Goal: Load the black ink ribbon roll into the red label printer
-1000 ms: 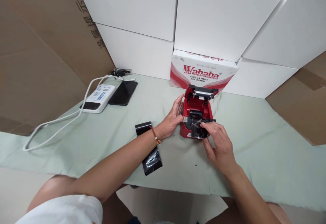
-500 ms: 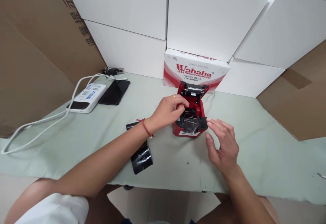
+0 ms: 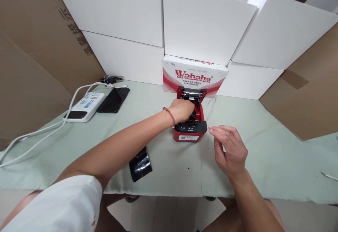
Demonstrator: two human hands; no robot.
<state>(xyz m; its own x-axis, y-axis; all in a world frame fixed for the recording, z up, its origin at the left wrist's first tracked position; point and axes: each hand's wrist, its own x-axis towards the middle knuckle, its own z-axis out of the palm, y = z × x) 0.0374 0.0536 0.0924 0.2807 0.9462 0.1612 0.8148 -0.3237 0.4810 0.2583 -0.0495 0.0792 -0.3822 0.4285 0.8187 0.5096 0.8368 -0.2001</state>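
Note:
A small red and black label printer (image 3: 190,137) stands on the cloth-covered table with its lid (image 3: 192,94) raised. My left hand (image 3: 183,110) reaches into the printer from the left, its fingers curled down. What the fingertips hold is hidden behind the hand. Just right of the printer's front corner is my right hand (image 3: 231,151); it holds nothing, and its thumb is apart from the fingers. Its fingertips are near the printer but do not appear to touch it. Under my left forearm lies a piece of shiny black film (image 3: 141,167).
A white power bank (image 3: 87,106) with a white cable lies at the left, beside a black phone (image 3: 114,100) and keys (image 3: 112,79). Behind the printer stands a Wahaha carton (image 3: 195,73). White boxes (image 3: 195,20) and brown cardboard (image 3: 303,98) enclose the table.
My left hand has moved deeper into the printer. The crinkled dark film over its front edge no longer shows there. My right hand has come off the printer's corner. The view has shifted slightly.

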